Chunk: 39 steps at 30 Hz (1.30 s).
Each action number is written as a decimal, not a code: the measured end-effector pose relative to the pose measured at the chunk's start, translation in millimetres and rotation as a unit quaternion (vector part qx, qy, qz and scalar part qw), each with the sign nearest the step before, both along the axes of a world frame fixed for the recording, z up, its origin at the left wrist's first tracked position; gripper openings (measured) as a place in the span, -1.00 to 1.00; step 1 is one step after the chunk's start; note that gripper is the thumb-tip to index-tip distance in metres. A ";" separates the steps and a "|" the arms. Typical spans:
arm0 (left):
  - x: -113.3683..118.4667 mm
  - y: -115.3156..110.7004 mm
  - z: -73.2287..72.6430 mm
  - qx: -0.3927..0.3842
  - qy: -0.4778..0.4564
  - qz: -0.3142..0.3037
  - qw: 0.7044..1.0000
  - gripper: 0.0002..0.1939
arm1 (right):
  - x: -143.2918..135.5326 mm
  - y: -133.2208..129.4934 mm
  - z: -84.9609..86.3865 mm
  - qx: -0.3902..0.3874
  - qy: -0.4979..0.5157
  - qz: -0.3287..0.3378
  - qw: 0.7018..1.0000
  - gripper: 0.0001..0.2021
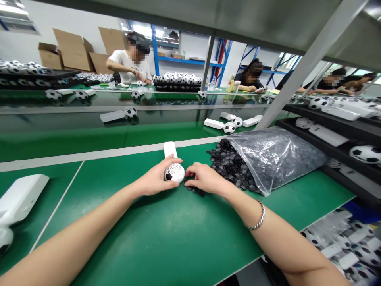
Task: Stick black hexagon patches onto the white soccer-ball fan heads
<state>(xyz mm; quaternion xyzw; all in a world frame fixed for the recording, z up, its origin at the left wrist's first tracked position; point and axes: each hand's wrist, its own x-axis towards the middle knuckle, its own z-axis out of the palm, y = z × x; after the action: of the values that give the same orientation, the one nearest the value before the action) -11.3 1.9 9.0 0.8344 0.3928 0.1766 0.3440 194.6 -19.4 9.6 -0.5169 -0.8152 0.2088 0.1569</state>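
A white hand-held fan with a football-patterned round head [175, 173] lies on the green mat [166, 238], its handle pointing away from me. My left hand [156, 178] grips the fan's head from the left. My right hand [204, 178] rests fingers-down on a few small black pieces [195, 190] just right of the head; whether it pinches one is hidden. A heap of the same black pieces [229, 163] spills from a clear plastic bag [274, 159] to the right.
A conveyor belt [89, 131] behind the mat carries more football fans [229, 127]. Another white fan [18, 202] lies at the left edge. Black trays of fans [342, 119] fill shelves at right. Several people work at the far tables.
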 end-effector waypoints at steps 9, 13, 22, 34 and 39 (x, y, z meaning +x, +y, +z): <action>-7.3 6.8 2.3 -0.022 -0.029 -0.047 0.998 -0.32 | 3.0 2.5 2.1 -0.054 0.151 0.007 0.987 -0.93; -9.5 9.9 2.8 -0.023 -0.038 -0.070 0.997 -0.34 | 8.3 4.1 10.0 -0.094 0.276 0.007 0.957 -0.90; -7.5 8.5 3.1 -0.008 -0.033 -0.065 0.997 -0.34 | -5.6 -2.8 10.0 0.064 0.226 0.058 0.970 -0.89; 2.4 3.7 -2.0 0.015 -0.048 -0.006 0.999 -0.51 | -18.6 1.1 -2.3 -0.065 0.351 0.016 0.934 -0.92; 4.0 2.6 -1.2 0.007 -0.056 -0.006 0.998 -0.56 | -22.5 3.0 -6.1 -0.130 0.387 0.008 0.913 -0.85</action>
<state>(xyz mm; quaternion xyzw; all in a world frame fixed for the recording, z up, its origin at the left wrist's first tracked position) -7.3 4.5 7.8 0.8279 0.3669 0.2240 0.3602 172.1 -16.4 3.5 -0.4050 -0.6606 0.4978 0.3895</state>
